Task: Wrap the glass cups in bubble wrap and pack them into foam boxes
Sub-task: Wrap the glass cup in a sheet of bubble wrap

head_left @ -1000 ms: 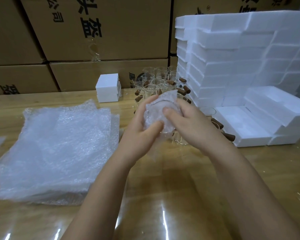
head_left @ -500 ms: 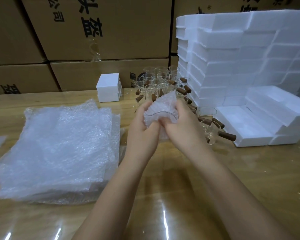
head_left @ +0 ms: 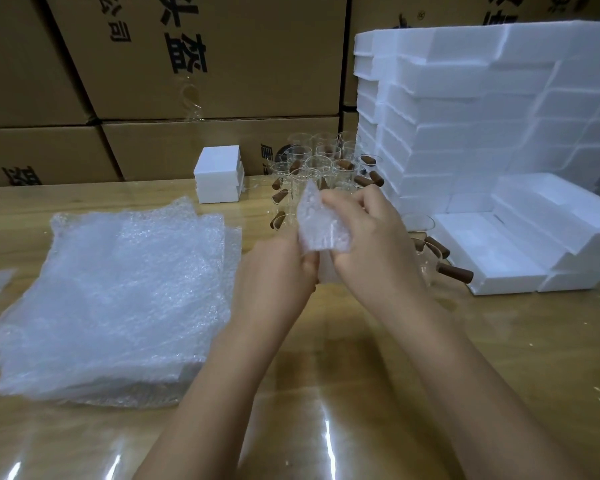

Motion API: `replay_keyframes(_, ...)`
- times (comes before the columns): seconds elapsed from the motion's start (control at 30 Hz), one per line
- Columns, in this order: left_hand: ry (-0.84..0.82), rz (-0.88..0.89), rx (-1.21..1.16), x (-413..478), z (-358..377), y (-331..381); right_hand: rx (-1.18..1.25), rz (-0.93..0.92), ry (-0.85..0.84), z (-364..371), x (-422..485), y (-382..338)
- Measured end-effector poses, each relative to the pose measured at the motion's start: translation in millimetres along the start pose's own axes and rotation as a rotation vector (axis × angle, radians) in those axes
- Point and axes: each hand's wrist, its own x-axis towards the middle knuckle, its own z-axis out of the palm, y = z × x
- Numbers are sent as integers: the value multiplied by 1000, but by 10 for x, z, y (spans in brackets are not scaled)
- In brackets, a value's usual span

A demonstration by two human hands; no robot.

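Since the earlier frame, the right hand (head_left: 371, 244) had climbed to pinch the loose top flap of the wrapped cup (head_left: 317, 225), while the left hand (head_left: 278, 271) gripped its lower end. Both held it above the table (head_left: 326, 393), in front of the bare cups (head_left: 321, 161). Wrapping looked nearly done; next, the flap needed tucking in before the bundle went right into the open foam box (head_left: 482, 244).

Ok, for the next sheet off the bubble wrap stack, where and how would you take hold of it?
Probably pinch the top sheet at its far right corner, coming from the right. The stack lies flat on the table, so only edges offer a lip, and there the sheets are fanned apart, nearest the left hand.
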Motion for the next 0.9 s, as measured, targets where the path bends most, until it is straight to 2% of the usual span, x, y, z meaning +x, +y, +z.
replay_keyframes(0.13, 2, -76, -165, -3, -23, -27, 157, -39, 3, 28, -22, -61)
replay_keyframes(0.23, 43, -148, -327, 21, -24, -41, 310, 134, -106, 48, -18, -22)
replay_keyframes(0.3, 63, -163, -433, 26, -7, -26, 300, 260, -212, 54, -4, 32)
replay_keyframes(0.37, 47, -147, -472, 6, 32, 0, 237, 280, -257, 43, 4, 67)
replay_keyframes(0.5, -23, -166, -421, -15, 105, 6, 146, 233, -190, 9, 33, 96)
replay_keyframes(0.63, 159, -92, -279, -9, 77, -16, -125, 86, -141, -55, 55, 145)
replay_keyframes(0.77, 126, 18, -208, -11, 97, -27, -275, -61, -207, -104, 65, 143)
replay_keyframes(0.9, 177, 29, -244, 1, 134, -17, -282, -92, -232, -98, 58, 107)
